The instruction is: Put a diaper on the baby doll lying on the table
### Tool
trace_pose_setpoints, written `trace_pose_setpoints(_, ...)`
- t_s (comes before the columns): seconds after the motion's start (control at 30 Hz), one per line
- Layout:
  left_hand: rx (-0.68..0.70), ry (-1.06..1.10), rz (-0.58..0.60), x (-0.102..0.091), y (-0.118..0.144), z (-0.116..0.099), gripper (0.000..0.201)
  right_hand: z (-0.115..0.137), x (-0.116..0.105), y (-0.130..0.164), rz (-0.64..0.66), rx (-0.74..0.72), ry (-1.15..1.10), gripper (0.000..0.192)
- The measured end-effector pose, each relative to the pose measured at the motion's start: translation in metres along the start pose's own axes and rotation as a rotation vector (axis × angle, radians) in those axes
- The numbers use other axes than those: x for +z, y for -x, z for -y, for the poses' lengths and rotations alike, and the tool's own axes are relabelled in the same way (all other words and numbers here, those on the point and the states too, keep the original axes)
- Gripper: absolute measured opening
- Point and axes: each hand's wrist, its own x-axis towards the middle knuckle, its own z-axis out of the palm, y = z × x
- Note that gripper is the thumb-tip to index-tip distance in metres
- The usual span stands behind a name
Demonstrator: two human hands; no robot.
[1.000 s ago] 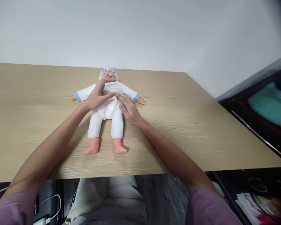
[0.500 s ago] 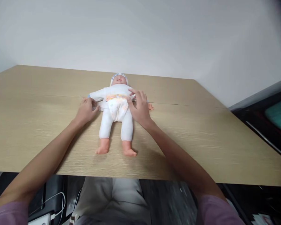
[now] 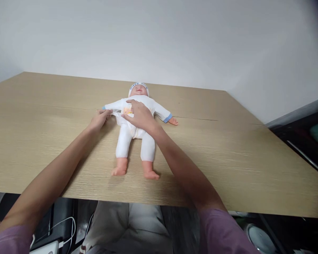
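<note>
Pale wood-grain table (image 3: 228, 158), thin seam (image 3: 196, 118) across it, baby doll (image 3: 149, 103) lying face up

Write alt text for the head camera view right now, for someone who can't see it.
A baby doll in a diaper and white cap lies face up on a wood-grain table, feet toward the viewer. The person's left hand pinches the diaper's side flap, while the right hand spreads over its front.
</note>
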Motion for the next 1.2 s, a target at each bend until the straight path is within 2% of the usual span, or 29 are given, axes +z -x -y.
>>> trace_pose_setpoints(0.07, -0.030, 0.137, 0.015, 0.013, -0.004, -0.012, 0.042, -0.002, 0.002, 0.001, -0.014, 0.020, -0.024, 0.068)
trace_pose_setpoints(0.17, 0.051, 0.141, 0.087, 0.037, -0.008, -0.032, 0.044, -0.004, 0.002, 0.001, -0.020, 0.023, -0.039, 0.076)
trace_pose_setpoints(0.27, 0.143, 0.070, 0.183, 0.055, -0.009, -0.048, 0.046, -0.004, 0.002, -0.001, -0.020, 0.040, -0.013, 0.067)
trace_pose_setpoints(0.4, 0.248, 0.026, 0.222, 0.059, -0.011, -0.048, 0.057, -0.004, 0.002, -0.004, -0.021, 0.060, 0.017, 0.046)
trace_pose_setpoints(0.5, 0.285, 0.031, 0.113, 0.057, -0.013, -0.037, 0.045, -0.005, 0.002, -0.006, -0.021, 0.087, 0.012, 0.044)
trace_pose_setpoints(0.6, 0.217, 0.064, 0.067, 0.059, -0.016, -0.026, 0.036, -0.009, 0.003, -0.006, -0.045, 0.103, -0.025, 0.042)
trace_pose_setpoints(0.73, 0.097, 0.123, 0.154, 0.063, -0.019, -0.021, 0.030, -0.012, 0.005, -0.004, -0.084, 0.083, -0.066, 0.040)
trace_pose_setpoints(0.8, 0.068, 0.132, 0.161, 0.063, -0.021, -0.021, 0.027, -0.009, 0.006, -0.003, -0.097, 0.094, -0.059, 0.040)
trace_pose_setpoints(0.93, -0.009, 0.020, -0.001, 0.061, -0.019, -0.030, 0.021, 0.006, 0.004, 0.002, -0.176, 0.106, -0.021, 0.044)
trace_pose_setpoints(1.0, -0.005, -0.023, -0.119, 0.058, -0.008, -0.039, 0.014, 0.017, 0.000, 0.007, -0.244, 0.103, -0.012, 0.051)
trace_pose_setpoints(1.1, 0.141, -0.128, -0.257, 0.051, 0.028, -0.058, 0.011, 0.033, -0.012, 0.028, -0.356, 0.068, -0.031, 0.051)
trace_pose_setpoints(1.13, 0.214, -0.176, -0.252, 0.049, 0.045, -0.063, 0.014, 0.038, -0.017, 0.040, -0.379, 0.042, -0.053, 0.048)
trace_pose_setpoints(1.2, 0.345, -0.273, -0.128, 0.045, 0.080, -0.071, 0.023, 0.045, -0.026, 0.070, -0.365, -0.031, -0.124, 0.039)
